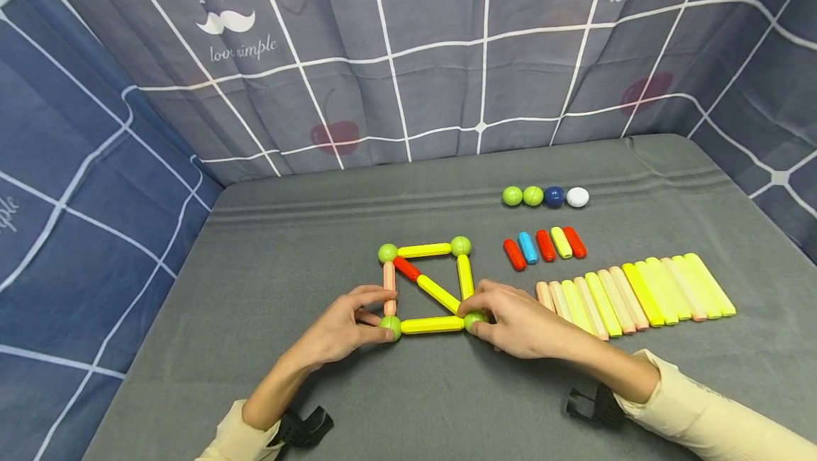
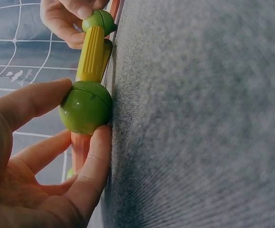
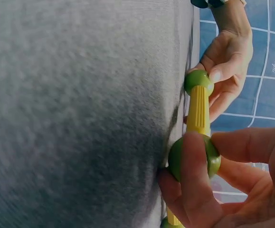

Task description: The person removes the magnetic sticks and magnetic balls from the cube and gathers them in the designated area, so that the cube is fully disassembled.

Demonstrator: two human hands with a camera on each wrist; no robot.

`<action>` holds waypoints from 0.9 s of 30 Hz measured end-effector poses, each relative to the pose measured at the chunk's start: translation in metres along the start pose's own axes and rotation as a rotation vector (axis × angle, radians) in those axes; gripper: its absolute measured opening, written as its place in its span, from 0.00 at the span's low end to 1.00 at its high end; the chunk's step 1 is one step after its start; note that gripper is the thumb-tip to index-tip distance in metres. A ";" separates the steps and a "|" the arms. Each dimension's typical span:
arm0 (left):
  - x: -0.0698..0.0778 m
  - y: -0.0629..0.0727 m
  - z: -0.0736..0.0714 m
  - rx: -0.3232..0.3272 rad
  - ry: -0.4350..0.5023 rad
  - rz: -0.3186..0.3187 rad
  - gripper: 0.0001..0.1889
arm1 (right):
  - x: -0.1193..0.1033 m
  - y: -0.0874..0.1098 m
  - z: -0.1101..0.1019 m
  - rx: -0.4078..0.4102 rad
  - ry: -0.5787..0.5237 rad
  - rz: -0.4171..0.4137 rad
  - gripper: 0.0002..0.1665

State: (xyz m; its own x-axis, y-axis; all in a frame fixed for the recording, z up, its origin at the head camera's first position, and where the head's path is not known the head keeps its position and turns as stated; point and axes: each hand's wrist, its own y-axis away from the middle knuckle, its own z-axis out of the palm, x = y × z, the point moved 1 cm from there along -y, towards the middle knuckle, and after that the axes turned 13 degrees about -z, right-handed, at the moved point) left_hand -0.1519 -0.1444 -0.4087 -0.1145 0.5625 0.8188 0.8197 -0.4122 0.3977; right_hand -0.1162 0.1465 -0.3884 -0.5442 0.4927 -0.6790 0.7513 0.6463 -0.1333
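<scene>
A flat four-sided frame of sticks and green balls lies on the grey cloth. At its near left corner my left hand pinches a green ball between thumb and fingers. My right hand grips the green ball at the near right corner, partly covering it. A yellow stick joins these two balls. The left side is a salmon stick, the right side a yellow stick. A short red stick and a yellow stick form a diagonal between corners.
Right of the frame lies a row of yellow and salmon sticks. Short red, blue and yellow sticks lie behind it. Farther back sit green balls, a dark blue ball and a white ball. A patterned curtain hangs behind.
</scene>
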 end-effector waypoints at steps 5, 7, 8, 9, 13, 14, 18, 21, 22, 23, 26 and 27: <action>0.001 0.000 0.001 0.006 -0.004 -0.004 0.31 | 0.001 0.004 -0.004 -0.045 -0.062 0.000 0.11; 0.001 0.000 0.001 0.007 -0.002 -0.007 0.32 | 0.002 0.007 -0.007 -0.037 -0.120 0.005 0.11; 0.001 0.000 0.001 0.007 -0.002 -0.009 0.32 | 0.003 0.008 -0.010 -0.023 -0.154 0.013 0.12; 0.001 0.000 0.001 0.007 -0.001 -0.011 0.31 | 0.005 0.009 -0.012 -0.001 -0.180 0.018 0.13; 0.001 0.000 0.000 0.003 0.001 -0.017 0.31 | 0.012 0.007 -0.029 0.120 -0.238 0.042 0.18; 0.001 0.000 0.000 0.002 0.001 -0.017 0.31 | 0.014 0.005 -0.035 0.150 -0.247 0.058 0.19; 0.001 0.000 0.000 0.001 -0.001 -0.014 0.31 | 0.027 -0.011 -0.064 0.249 -0.268 0.145 0.20; 0.000 0.000 0.000 0.000 -0.002 -0.014 0.31 | 0.040 -0.025 -0.083 0.283 -0.260 0.216 0.21; 0.000 0.000 0.000 -0.002 -0.001 -0.014 0.31 | 0.045 -0.030 -0.087 0.288 -0.254 0.231 0.21; -0.001 0.000 0.000 -0.003 -0.001 -0.013 0.31 | 0.050 -0.035 -0.091 0.290 -0.241 0.245 0.21; -0.001 0.000 -0.001 -0.006 0.000 -0.009 0.31 | 0.066 -0.051 -0.098 0.295 -0.220 0.284 0.20; -0.001 0.000 -0.001 -0.006 0.000 -0.006 0.31 | 0.070 -0.055 -0.098 0.298 -0.215 0.297 0.19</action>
State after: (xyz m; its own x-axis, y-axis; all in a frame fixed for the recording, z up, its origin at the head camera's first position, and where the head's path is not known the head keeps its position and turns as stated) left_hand -0.1518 -0.1458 -0.4094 -0.1193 0.5652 0.8163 0.8159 -0.4127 0.4050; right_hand -0.2328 0.2027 -0.3576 -0.2239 0.4788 -0.8489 0.9541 0.2853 -0.0908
